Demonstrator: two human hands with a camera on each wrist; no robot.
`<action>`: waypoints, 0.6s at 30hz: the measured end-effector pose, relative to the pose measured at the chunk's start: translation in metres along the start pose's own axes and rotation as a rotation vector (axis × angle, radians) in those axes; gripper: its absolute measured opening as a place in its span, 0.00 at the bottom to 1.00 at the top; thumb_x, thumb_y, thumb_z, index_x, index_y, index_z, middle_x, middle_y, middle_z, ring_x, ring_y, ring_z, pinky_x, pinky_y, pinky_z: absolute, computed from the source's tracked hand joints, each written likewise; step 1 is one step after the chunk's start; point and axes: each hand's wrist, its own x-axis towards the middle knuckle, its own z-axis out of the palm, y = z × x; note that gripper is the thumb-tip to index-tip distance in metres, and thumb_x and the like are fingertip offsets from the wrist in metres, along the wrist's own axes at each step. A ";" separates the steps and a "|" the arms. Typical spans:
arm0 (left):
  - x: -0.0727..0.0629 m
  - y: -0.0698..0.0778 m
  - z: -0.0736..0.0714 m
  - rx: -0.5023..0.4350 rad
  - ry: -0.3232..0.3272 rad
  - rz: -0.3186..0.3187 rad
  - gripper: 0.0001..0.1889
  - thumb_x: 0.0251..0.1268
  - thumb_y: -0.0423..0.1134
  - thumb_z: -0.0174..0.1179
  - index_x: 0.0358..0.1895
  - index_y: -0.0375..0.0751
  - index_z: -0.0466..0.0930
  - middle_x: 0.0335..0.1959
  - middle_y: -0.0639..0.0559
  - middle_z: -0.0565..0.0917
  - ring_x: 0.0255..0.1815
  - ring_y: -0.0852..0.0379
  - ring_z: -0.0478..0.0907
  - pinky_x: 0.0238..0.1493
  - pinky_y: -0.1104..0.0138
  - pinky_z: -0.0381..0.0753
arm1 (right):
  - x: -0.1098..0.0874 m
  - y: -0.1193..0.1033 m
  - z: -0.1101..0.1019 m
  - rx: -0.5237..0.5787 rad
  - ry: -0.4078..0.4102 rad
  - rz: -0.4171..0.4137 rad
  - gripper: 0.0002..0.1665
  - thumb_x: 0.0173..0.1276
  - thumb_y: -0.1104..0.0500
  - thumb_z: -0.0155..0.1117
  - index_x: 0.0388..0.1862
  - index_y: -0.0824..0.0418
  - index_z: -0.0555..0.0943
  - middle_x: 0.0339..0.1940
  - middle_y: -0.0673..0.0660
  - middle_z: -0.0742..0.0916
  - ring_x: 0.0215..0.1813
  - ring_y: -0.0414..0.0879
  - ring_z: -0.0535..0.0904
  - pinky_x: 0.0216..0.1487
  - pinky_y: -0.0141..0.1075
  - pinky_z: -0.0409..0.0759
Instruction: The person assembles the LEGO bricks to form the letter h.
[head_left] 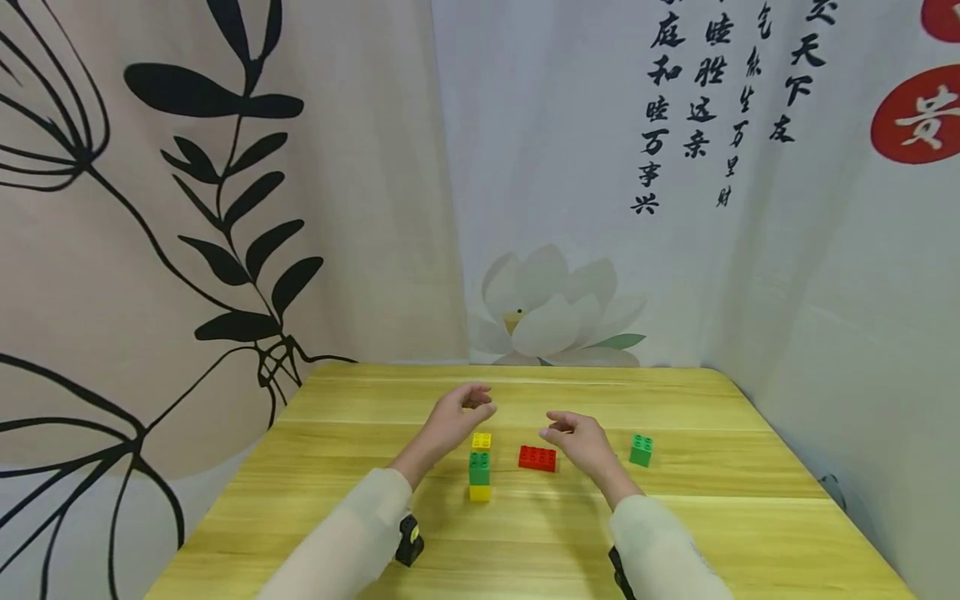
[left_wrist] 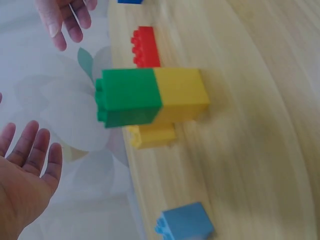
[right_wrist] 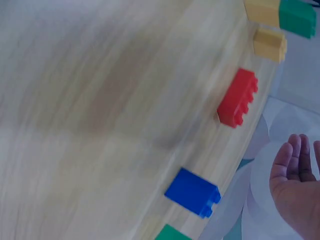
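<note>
My left hand [head_left: 456, 417] hovers over the table behind and left of a small stack, a green brick [head_left: 479, 469] on a yellow brick [head_left: 480, 493]. In the left wrist view this hand's fingers [left_wrist: 37, 150] are relaxed and hold nothing. My right hand [head_left: 583, 443] is raised near a red brick [head_left: 537, 458], its fingers [right_wrist: 294, 159] loosely bent around nothing. Behind the stack sits a single yellow brick [head_left: 482, 442]. A dark blue brick [right_wrist: 192, 192] shows in the right wrist view and a light blue one [left_wrist: 185, 222] in the left; neither shows in the head view.
Another green brick [head_left: 641, 450] stands to the right of my right hand. The wooden table [head_left: 750, 533] reaches back to a printed curtain [head_left: 390, 208] that hangs behind it and along its right side. A black wrist device [head_left: 409, 542] is on my left sleeve.
</note>
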 end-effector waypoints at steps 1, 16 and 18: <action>0.002 0.002 0.001 0.002 0.000 0.001 0.21 0.72 0.49 0.59 0.63 0.46 0.75 0.52 0.52 0.80 0.54 0.52 0.75 0.54 0.55 0.77 | 0.001 0.001 -0.004 0.003 0.008 0.003 0.26 0.72 0.55 0.65 0.65 0.63 0.78 0.50 0.56 0.84 0.52 0.51 0.78 0.51 0.47 0.79; 0.019 0.036 0.032 -0.083 -0.017 0.014 0.22 0.74 0.46 0.58 0.65 0.42 0.74 0.55 0.47 0.80 0.56 0.48 0.75 0.57 0.52 0.76 | 0.001 0.010 -0.058 -0.024 0.081 0.068 0.29 0.75 0.52 0.61 0.70 0.62 0.73 0.59 0.63 0.81 0.61 0.59 0.75 0.59 0.54 0.74; 0.020 0.037 0.038 -0.084 -0.029 0.017 0.22 0.74 0.47 0.58 0.65 0.43 0.74 0.54 0.48 0.80 0.55 0.50 0.76 0.56 0.53 0.76 | 0.000 0.013 -0.064 -0.013 0.084 0.079 0.30 0.75 0.51 0.60 0.71 0.62 0.71 0.61 0.64 0.80 0.62 0.60 0.74 0.60 0.55 0.73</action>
